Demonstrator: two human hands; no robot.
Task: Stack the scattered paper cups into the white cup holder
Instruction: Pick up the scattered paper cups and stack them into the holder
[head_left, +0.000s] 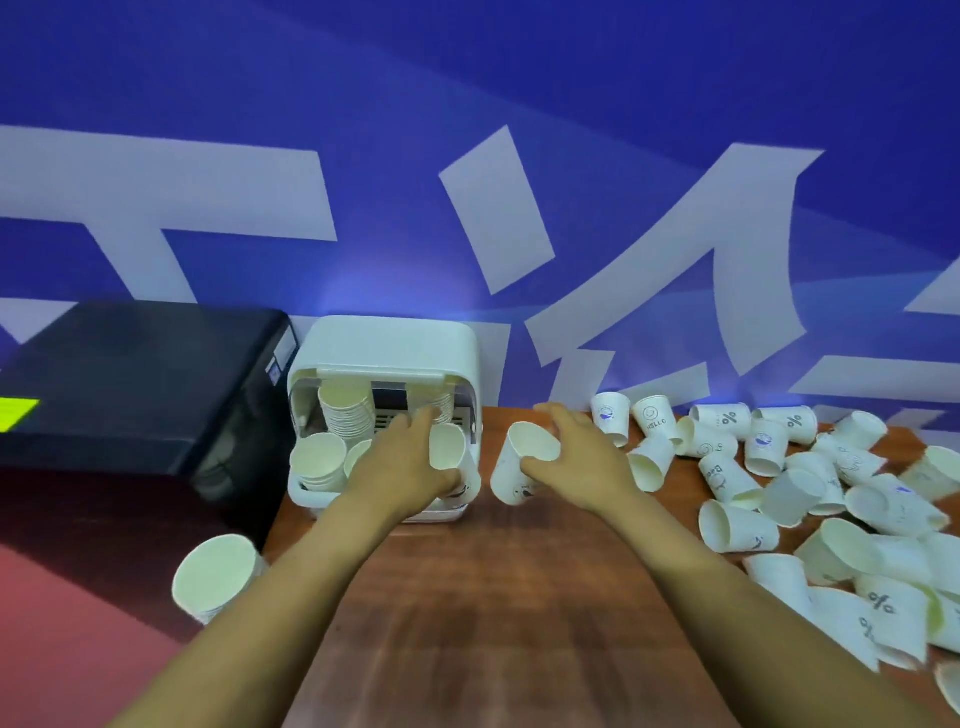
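The white cup holder (389, 343) stands at the table's back left with its front open. Inside it are a tall stack of cups (347, 413) and a shorter stack (318, 462). My left hand (402, 462) grips a white paper cup (451, 452) at the holder's front right, mouth towards me. My right hand (576, 457) grips another paper cup (522, 465) just right of the holder, above the table. Several scattered paper cups (810, 478), some printed with small marks, lie on the table's right side.
The brown wooden table (493, 597) runs under both arms. A black box (140, 384) sits left of the holder. One loose cup (218, 577) shows beyond the table's left edge. A blue wall with white lettering (493, 208) closes the back.
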